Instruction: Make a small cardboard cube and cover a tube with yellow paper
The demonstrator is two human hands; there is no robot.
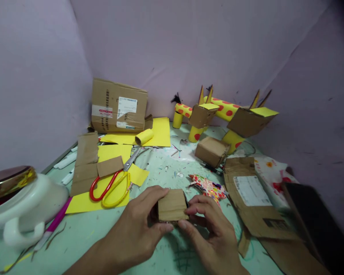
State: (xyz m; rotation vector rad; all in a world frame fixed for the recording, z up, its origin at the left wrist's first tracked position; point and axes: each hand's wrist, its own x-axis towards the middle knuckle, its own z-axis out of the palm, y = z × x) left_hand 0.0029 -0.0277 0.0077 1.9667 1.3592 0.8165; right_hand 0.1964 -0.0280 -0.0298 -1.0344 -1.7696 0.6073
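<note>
Between my two hands is a small cardboard box point(172, 205), held just over the pale green tabletop. My left hand point(141, 223) grips its left side, thumb along the lower edge and fingers at the far left corner. On the right side, my right hand point(210, 229) pinches the near corner with thumb and fingertips. Left of the box lie scissors point(110, 187) with one red and one yellow handle, on yellow paper point(83, 202). A small cardboard piece point(110, 166) rests by the scissors. Beyond my right hand sits a colourful patterned pouch point(209, 187).
Yellow spotted cardboard animals point(203, 114) stand at the back right, near another small box point(212, 151). A shipping carton point(119, 107) leans at the back left. A white mug-like vessel point(28, 206) and purple cutter point(57, 217) lie left; flattened cardboard point(260, 217) and a dark phone-like slab point(315, 225) right.
</note>
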